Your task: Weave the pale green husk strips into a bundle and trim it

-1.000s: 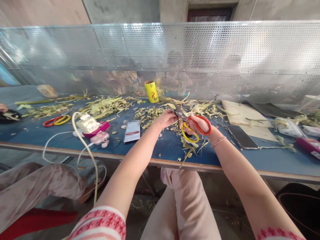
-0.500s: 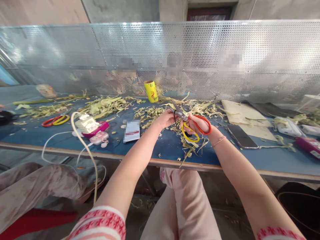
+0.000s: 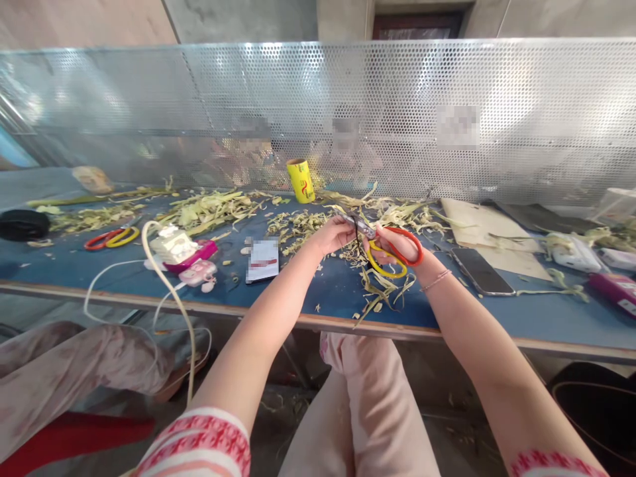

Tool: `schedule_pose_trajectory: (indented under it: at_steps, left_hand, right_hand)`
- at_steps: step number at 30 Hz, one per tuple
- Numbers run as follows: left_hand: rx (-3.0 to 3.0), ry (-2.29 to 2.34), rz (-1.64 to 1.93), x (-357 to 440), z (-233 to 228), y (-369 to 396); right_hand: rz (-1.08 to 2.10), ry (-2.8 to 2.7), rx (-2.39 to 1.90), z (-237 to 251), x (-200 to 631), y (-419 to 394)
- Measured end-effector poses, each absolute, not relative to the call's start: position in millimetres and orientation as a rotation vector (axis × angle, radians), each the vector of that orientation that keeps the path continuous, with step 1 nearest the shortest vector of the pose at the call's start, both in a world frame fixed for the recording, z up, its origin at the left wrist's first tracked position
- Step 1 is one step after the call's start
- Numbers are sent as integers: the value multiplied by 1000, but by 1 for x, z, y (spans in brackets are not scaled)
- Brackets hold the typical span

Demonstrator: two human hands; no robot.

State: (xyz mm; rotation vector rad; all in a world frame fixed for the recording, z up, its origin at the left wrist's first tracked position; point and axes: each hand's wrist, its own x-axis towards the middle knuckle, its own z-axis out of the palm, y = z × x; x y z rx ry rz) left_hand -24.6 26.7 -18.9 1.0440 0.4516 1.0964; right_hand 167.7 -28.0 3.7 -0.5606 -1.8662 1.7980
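While both hands were raised just above the blue counter (image 3: 59, 268), the following was seen from the head view.

Right hand: the right hand (image 3: 400, 246) was closed through the red and yellow handles of the scissors (image 3: 385, 248), its fingers wrapped around the loops.
Scissors: they were held just over the counter's middle, blades pointed left toward the other hand.
Left hand: the left hand (image 3: 335, 235) was curled shut, its fingers pinched at the blade tips; what was pinched could not be told.
Scraps: pale green leaf trimmings (image 3: 382, 291) were strewn under and beyond both hands.
Left of the hands: a card (image 3: 262, 260), a pink device (image 3: 199, 271) with a white cable, and a second pair of scissors (image 3: 112, 238) were laid well apart.
Back edge: a yellow roll (image 3: 301, 181) was stood upright by the perforated metal screen (image 3: 497, 119).
Right side: a dark phone (image 3: 481, 271) was laid flat near the right wrist.
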Motion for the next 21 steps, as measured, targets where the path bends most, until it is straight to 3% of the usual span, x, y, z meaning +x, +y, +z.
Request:
schedule_pose_trajectory:
  at_steps: [21]
  left_hand:
    - [928,457,1169,-23,-15,25]
  right_hand:
    - [1745,-1901,-560,7,169,-31]
